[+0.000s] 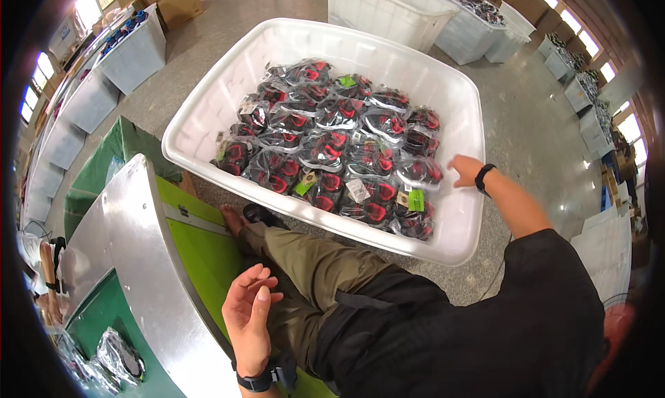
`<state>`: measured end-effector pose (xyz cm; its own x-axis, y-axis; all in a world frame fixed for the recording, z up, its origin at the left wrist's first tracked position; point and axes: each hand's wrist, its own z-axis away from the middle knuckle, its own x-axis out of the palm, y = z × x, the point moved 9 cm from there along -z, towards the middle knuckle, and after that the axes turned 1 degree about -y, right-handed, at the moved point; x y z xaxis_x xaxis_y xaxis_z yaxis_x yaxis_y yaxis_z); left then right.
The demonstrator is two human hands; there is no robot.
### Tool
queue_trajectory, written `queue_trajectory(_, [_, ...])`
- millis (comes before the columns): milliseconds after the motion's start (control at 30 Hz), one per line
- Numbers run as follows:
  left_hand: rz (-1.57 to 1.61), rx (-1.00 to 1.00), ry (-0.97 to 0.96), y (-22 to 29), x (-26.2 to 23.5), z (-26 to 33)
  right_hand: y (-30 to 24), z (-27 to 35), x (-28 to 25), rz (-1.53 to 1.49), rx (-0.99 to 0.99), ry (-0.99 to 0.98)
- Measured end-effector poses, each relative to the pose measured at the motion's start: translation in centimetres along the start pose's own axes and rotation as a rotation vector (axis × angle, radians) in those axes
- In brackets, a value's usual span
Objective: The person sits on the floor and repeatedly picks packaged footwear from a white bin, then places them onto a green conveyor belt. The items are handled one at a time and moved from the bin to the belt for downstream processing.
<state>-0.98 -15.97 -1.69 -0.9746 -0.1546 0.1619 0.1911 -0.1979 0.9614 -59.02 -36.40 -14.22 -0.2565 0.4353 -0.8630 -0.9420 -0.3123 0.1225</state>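
A large white plastic bin point(463, 107) stands in front of me. Rows of black-and-red shoes in clear plastic bags point(324, 148) fill much of it, some with green or pale tags. My right hand point(465, 172) reaches inside the bin's right wall, its fingers apart and holding nothing. Just left of those fingers lies a bagged shoe point(420, 171), slightly blurred, with a small gap between. My left hand point(251, 316) hangs low, beside the edge of a workbench, its fingers loosely bent and thumb apart, with nothing in it.
At left, the workbench has a metal edge point(149, 252) and a green top point(104, 308) with several bagged shoes point(119, 356). A green container point(104, 162) sits behind it. More white bins point(388, 13) stand at the back and along the left. A person's arm point(50, 273) shows far left.
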Motion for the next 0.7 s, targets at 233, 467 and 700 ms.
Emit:
queue_trajectory(233, [-0.027,-0.046,0.060,-0.1,-4.9,2.6,-1.6,-0.8,0.4,-0.436,-0.187,0.161])
queue_trajectory(467, [-0.150,-0.029,0.214,0.1,-10.5,4.9,-6.4,-3.5,-4.2,-0.581,-0.348,0.183])
queue_trajectory(700, [-0.191,-0.030,0.423,-0.9,-21.0,8.4,-9.1,-7.9,-5.1,-0.678,-0.402,0.402])
